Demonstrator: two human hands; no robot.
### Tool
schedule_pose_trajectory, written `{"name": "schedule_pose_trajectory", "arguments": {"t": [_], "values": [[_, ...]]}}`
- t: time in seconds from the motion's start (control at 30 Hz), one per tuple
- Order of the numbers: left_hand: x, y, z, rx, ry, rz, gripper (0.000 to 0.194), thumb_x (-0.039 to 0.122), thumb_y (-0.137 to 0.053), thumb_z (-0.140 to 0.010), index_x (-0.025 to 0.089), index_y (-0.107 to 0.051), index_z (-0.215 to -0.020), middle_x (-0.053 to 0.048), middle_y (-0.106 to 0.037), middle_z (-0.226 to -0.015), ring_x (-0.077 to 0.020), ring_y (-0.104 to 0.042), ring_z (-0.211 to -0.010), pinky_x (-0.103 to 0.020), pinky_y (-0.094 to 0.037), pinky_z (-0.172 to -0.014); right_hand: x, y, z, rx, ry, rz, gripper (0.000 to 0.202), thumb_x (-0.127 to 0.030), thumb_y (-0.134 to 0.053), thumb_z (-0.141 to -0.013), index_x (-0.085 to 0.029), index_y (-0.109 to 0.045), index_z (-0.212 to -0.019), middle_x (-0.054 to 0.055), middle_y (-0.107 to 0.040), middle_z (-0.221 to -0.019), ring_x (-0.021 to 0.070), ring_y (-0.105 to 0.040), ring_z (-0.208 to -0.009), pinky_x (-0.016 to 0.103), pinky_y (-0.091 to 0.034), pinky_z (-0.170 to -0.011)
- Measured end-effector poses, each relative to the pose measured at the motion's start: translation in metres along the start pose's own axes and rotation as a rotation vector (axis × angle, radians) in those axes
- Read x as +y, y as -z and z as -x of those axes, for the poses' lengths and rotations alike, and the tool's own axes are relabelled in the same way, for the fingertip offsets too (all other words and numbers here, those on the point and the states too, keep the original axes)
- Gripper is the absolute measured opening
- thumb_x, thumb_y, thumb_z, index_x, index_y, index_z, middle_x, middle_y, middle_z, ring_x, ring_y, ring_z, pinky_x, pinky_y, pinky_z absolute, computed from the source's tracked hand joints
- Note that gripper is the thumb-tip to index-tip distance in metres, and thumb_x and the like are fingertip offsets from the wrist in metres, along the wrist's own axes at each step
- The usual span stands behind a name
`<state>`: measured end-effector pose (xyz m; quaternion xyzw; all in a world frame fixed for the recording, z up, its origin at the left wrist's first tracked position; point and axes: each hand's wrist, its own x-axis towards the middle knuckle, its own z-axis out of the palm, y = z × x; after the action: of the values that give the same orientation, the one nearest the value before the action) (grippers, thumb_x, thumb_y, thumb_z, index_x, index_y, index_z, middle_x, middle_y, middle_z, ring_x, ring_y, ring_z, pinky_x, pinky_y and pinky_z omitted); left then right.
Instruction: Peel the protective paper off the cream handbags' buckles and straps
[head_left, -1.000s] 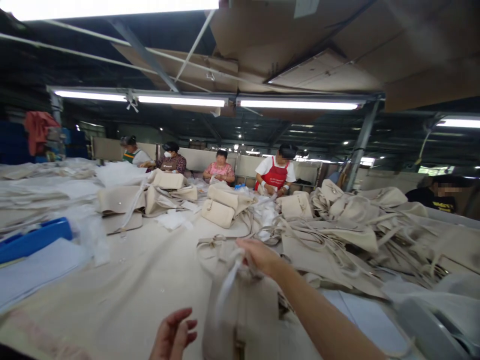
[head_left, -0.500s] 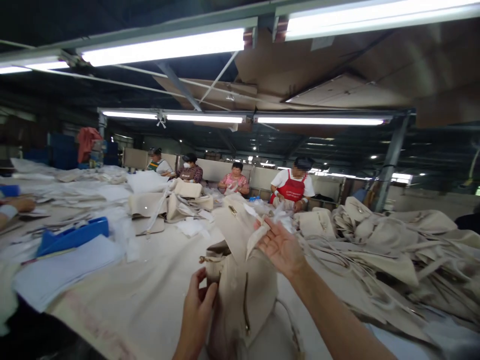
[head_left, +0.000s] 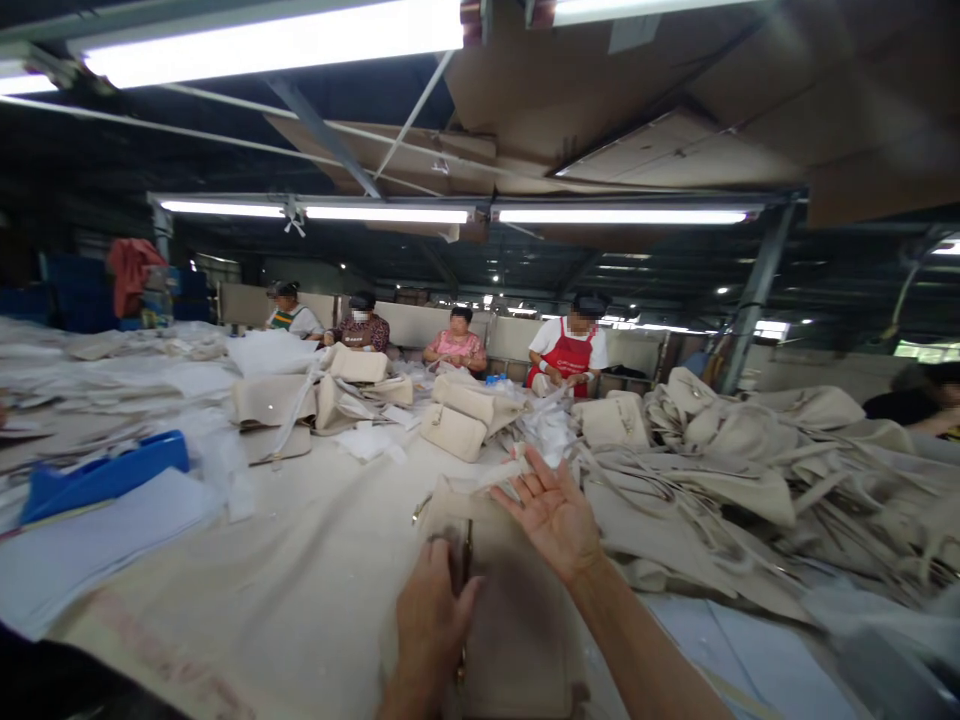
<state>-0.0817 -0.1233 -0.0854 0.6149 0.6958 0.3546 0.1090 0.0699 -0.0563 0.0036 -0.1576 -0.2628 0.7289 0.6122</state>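
A cream bag lies before me on the cloth-covered table, a gold-toned zipper running down its face. My left hand is on the bag beside the zipper. Its fingers are bent against the material and its thumb lies across the zipper; the fingertips are partly hidden and blurred. Over the bag's far end is my right hand, palm up with the fingers stretched apart. A pale strip touches its fingertips; I cannot tell whether it is cloth or part of the bag. Metal hardware shows at the bag's far left corner.
Finished-looking cream bags stand farther back. A large heap of cream bags and straps spreads on the right. On the left are a blue tray and white sheets. Several co-workers sit beyond, one in a red apron.
The bag has been lowered and laid flatter, its raised flap dropping toward me. My left hand has moved from the bag's edge to beside the zipper. My right hand's fingers have spread.
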Motion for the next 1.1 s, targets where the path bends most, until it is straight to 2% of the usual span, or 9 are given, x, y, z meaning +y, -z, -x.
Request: {"name": "schedule_pose_trajectory", "arguments": {"t": [0.07, 0.17, 0.23, 0.37, 0.53, 0.6, 0.73, 0.97, 1.1], "values": [[0.011, -0.001, -0.004, -0.026, 0.046, -0.052, 0.02, 0.031, -0.059, -0.084, 0.02, -0.051, -0.1, -0.005, -0.064, -0.101, -0.0228, -0.062, -0.093, -0.029, -0.041, -0.074, -0.003, 0.002, 0.001, -0.018, -0.013, 0.01, 0.047, -0.051, -0.032, -0.098, -0.023, -0.068, -0.111, 0.003, -0.062, -0.131, 0.0198, -0.047, -0.13, 0.055, -0.031, -0.114], [0.018, 0.0, -0.01, -0.011, -0.003, -0.024, 0.017, 0.024, -0.056, -0.086, 0.022, -0.05, -0.102, -0.004, -0.063, -0.106, -0.0202, -0.061, -0.095, -0.028, -0.04, -0.075, -0.011, 0.004, 0.002, -0.027, -0.034, 0.067, 0.052, -0.055, -0.03, -0.097, -0.022, -0.067, -0.114, 0.005, -0.063, -0.13, 0.0208, -0.05, -0.127, 0.051, -0.034, -0.113], [0.015, -0.001, -0.013, 0.002, -0.068, -0.029, 0.017, 0.016, -0.056, -0.083, 0.022, -0.052, -0.098, -0.004, -0.061, -0.107, -0.0198, -0.06, -0.093, -0.027, -0.039, -0.074, -0.018, 0.005, 0.002, -0.056, -0.073, 0.134, 0.057, -0.058, -0.029, -0.096, -0.02, -0.066, -0.118, 0.008, -0.063, -0.128, 0.0223, -0.054, -0.123, 0.049, -0.037, -0.111], [-0.004, -0.007, -0.013, 0.012, -0.162, 0.035, 0.014, 0.007, -0.049, -0.079, 0.021, -0.052, -0.081, -0.003, -0.059, -0.094, -0.0182, -0.057, -0.084, -0.028, -0.039, -0.074, -0.03, 0.007, 0.001, -0.109, -0.142, 0.229, 0.063, -0.062, -0.029, -0.094, -0.016, -0.062, -0.124, 0.014, -0.065, -0.124, 0.0245, -0.059, -0.116, 0.047, -0.045, -0.103], [-0.028, -0.003, 0.018, -0.082, -0.197, 0.093, 0.012, 0.011, -0.047, -0.081, 0.02, -0.052, -0.077, -0.002, -0.057, -0.088, -0.017, -0.056, -0.081, -0.028, -0.04, -0.073, -0.034, 0.015, -0.008, -0.087, -0.149, 0.254, 0.063, -0.062, -0.031, -0.094, -0.018, -0.056, -0.131, 0.015, -0.067, -0.117, 0.024, -0.061, -0.113, 0.045, -0.05, -0.094], [-0.031, 0.001, 0.036, -0.15, -0.155, -0.023, 0.005, 0.016, -0.055, -0.077, 0.02, -0.054, -0.08, -0.002, -0.057, -0.09, -0.0185, -0.055, -0.083, -0.029, -0.04, -0.073, -0.032, 0.018, -0.012, -0.064, -0.151, 0.254, 0.063, -0.062, -0.033, -0.093, -0.018, -0.055, -0.133, 0.015, -0.068, -0.114, 0.0242, -0.061, -0.111, 0.045, -0.052, -0.091], [-0.028, 0.001, 0.06, -0.207, -0.113, -0.287, 0.016, 0.016, -0.061, -0.072, 0.018, -0.058, -0.088, -0.006, -0.057, -0.098, -0.0245, -0.052, -0.095, -0.035, -0.039, -0.082, -0.025, 0.018, -0.014, -0.02, -0.149, 0.269, 0.063, -0.062, -0.031, -0.094, -0.017, -0.057, -0.13, 0.014, -0.07, -0.107, 0.0243, -0.063, -0.107, 0.043, -0.056, -0.084], [-0.028, -0.007, 0.055, -0.175, -0.1, -0.237, 0.009, 0.012, -0.056, -0.081, 0.019, -0.061, -0.081, -0.004, -0.058, -0.094, -0.0206, -0.054, -0.091, -0.031, -0.038, -0.078, -0.02, 0.023, -0.009, -0.036, -0.132, 0.239, 0.062, -0.061, -0.028, -0.095, -0.019, -0.061, -0.125, 0.01, -0.071, -0.103, 0.0226, -0.065, -0.1, 0.039, -0.058, -0.079], [-0.029, -0.01, 0.054, -0.127, -0.108, -0.244, 0.011, 0.01, -0.056, -0.081, 0.019, -0.063, -0.081, -0.005, -0.059, -0.095, -0.0214, -0.054, -0.093, -0.031, -0.038, -0.078, -0.027, 0.024, -0.008, -0.073, -0.136, 0.218, 0.063, -0.063, -0.029, -0.094, -0.02, -0.061, -0.126, 0.011, -0.069, -0.113, 0.0224, -0.065, -0.102, 0.037, -0.057, -0.08]]}}
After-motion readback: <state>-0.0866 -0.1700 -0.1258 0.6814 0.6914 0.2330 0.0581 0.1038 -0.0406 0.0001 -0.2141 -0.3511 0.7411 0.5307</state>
